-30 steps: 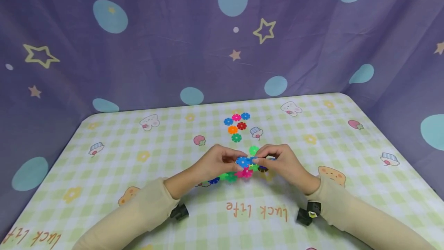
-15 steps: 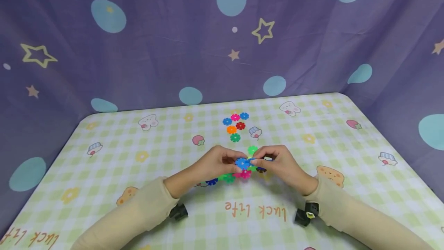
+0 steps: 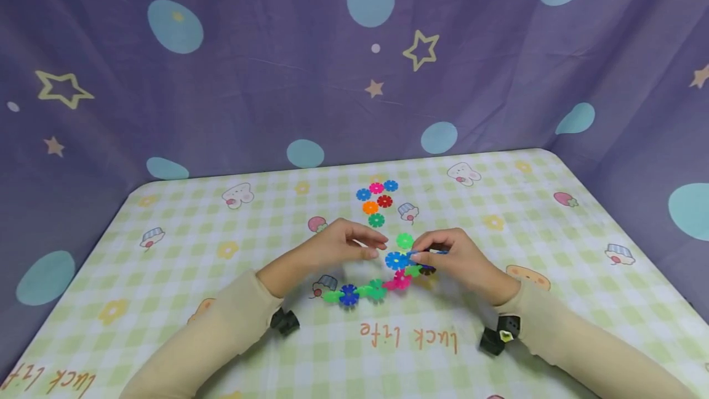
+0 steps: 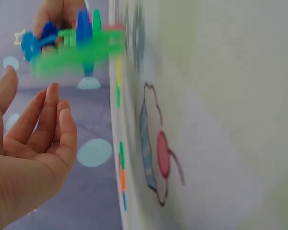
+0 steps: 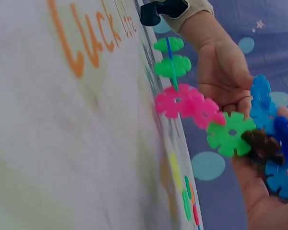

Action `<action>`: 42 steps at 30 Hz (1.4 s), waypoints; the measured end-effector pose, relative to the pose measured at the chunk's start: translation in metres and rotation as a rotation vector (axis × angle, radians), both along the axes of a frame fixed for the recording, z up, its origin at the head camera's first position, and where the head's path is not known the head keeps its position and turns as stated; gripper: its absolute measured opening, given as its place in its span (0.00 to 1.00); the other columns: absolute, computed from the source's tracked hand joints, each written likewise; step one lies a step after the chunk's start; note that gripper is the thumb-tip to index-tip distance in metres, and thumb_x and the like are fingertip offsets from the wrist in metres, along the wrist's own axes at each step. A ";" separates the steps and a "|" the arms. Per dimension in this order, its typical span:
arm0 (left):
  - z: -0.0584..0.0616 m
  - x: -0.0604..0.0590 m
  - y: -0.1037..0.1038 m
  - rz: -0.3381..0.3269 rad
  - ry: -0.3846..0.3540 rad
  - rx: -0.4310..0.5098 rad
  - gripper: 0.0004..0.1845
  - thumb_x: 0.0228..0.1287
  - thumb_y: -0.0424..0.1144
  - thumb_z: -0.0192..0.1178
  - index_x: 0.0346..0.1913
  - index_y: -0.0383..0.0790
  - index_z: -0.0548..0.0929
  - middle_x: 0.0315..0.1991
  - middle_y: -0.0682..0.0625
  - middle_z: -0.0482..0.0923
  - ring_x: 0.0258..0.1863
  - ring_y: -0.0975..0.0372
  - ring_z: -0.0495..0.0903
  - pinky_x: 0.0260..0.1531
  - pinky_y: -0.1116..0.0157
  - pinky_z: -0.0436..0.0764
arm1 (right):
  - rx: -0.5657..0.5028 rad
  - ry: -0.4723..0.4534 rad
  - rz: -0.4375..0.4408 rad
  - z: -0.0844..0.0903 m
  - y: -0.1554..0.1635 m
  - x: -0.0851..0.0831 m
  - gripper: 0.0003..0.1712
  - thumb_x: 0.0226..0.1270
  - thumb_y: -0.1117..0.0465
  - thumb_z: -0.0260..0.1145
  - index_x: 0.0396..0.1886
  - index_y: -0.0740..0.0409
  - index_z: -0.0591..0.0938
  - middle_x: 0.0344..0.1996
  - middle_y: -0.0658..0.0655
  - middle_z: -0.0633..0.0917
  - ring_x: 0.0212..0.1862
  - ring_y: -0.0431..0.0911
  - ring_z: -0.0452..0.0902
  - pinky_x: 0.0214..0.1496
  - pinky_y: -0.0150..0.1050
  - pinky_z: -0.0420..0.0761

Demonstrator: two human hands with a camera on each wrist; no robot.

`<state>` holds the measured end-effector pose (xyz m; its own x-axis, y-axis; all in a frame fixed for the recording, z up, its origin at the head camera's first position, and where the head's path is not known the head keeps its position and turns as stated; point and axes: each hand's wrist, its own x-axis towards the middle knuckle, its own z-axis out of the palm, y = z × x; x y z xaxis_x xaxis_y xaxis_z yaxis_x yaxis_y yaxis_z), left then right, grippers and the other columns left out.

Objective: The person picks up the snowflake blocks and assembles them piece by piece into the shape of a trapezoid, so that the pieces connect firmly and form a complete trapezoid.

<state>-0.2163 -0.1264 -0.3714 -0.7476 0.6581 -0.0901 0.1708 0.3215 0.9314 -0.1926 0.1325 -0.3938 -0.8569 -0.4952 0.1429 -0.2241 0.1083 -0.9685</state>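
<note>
Change: since half a second ago we see the left hand (image 3: pixel 338 245) has let go of the joined snowflake pieces (image 3: pixel 388 276) and drawn back a little toward its own side, so more of the chain now shows
Left hand: fingers loosely bent and holding nothing, palm bare in the left wrist view (image 4: pixel 33 153), hovering just beside the blue piece (image 3: pixel 396 260)
Right hand: our right hand (image 3: pixel 454 257) pinches the far end of the chain between thumb and fingertips, curled round the blue and dark pieces (image 5: pixel 271 143)
Where the chain is: at the middle of the checked tablecloth (image 3: pixel 183 245), near end resting on the cloth, far end lifted in the right hand
Done so far: we judge roughly eight pieces are slotted together, green, blue, pink and dark
Left to do: six loose pieces (image 3: pixel 376 201) lie in a cluster just beyond the hands, apart from the chain, not yet joined
Backdrop: purple cloth with stars (image 3: pixel 111 79)
</note>
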 end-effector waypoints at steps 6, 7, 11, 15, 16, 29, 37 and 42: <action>-0.005 -0.012 0.004 0.014 -0.108 -0.015 0.17 0.61 0.32 0.63 0.53 0.31 0.80 0.49 0.45 0.82 0.48 0.60 0.81 0.47 0.65 0.79 | 0.002 0.013 0.062 0.002 0.010 -0.002 0.03 0.61 0.64 0.67 0.31 0.60 0.85 0.34 0.58 0.85 0.38 0.48 0.79 0.41 0.37 0.80; -0.007 -0.014 0.005 0.008 -0.127 -0.019 0.17 0.61 0.32 0.63 0.53 0.32 0.80 0.49 0.46 0.82 0.48 0.61 0.80 0.48 0.66 0.78 | -0.006 0.019 0.077 0.002 0.011 -0.002 0.03 0.61 0.65 0.67 0.31 0.61 0.85 0.34 0.58 0.84 0.38 0.48 0.79 0.40 0.36 0.80; -0.015 -0.020 0.010 -0.028 -0.161 -0.054 0.17 0.59 0.32 0.64 0.52 0.35 0.82 0.50 0.48 0.82 0.49 0.62 0.79 0.50 0.66 0.77 | -0.033 0.019 0.126 0.003 0.013 -0.002 0.02 0.61 0.68 0.66 0.32 0.62 0.85 0.34 0.57 0.84 0.37 0.46 0.79 0.34 0.36 0.79; -0.022 -0.026 0.014 -0.052 -0.115 -0.114 0.17 0.57 0.33 0.66 0.51 0.39 0.83 0.49 0.50 0.83 0.47 0.63 0.79 0.51 0.67 0.76 | -0.041 0.011 0.159 0.004 0.013 -0.002 0.02 0.61 0.69 0.66 0.31 0.61 0.84 0.33 0.56 0.84 0.36 0.45 0.78 0.31 0.35 0.78; -0.024 -0.028 0.016 -0.057 -0.097 -0.128 0.17 0.57 0.34 0.67 0.50 0.40 0.84 0.48 0.51 0.83 0.47 0.64 0.78 0.51 0.67 0.75 | -0.041 0.009 0.167 0.004 0.013 -0.002 0.02 0.61 0.69 0.66 0.31 0.61 0.84 0.33 0.56 0.84 0.35 0.45 0.78 0.30 0.35 0.78; -0.029 -0.033 0.036 -0.145 0.080 -0.224 0.19 0.52 0.33 0.70 0.50 0.43 0.85 0.47 0.56 0.83 0.46 0.69 0.77 0.46 0.71 0.76 | -0.040 0.007 0.258 0.005 0.015 -0.001 0.03 0.62 0.70 0.64 0.34 0.66 0.83 0.37 0.57 0.87 0.35 0.45 0.83 0.27 0.38 0.80; -0.034 -0.036 0.037 -0.177 0.163 -0.250 0.17 0.52 0.32 0.70 0.48 0.45 0.86 0.45 0.58 0.84 0.40 0.69 0.76 0.37 0.70 0.76 | -0.040 0.014 0.265 0.006 0.015 -0.001 0.03 0.62 0.70 0.64 0.33 0.66 0.83 0.36 0.58 0.87 0.32 0.43 0.82 0.26 0.38 0.81; -0.036 -0.038 0.035 -0.192 0.182 -0.241 0.16 0.51 0.32 0.71 0.46 0.45 0.86 0.43 0.58 0.84 0.39 0.68 0.76 0.35 0.70 0.77 | -0.029 0.003 0.251 0.006 0.014 -0.001 0.03 0.61 0.69 0.64 0.33 0.66 0.83 0.34 0.57 0.86 0.28 0.41 0.79 0.26 0.38 0.80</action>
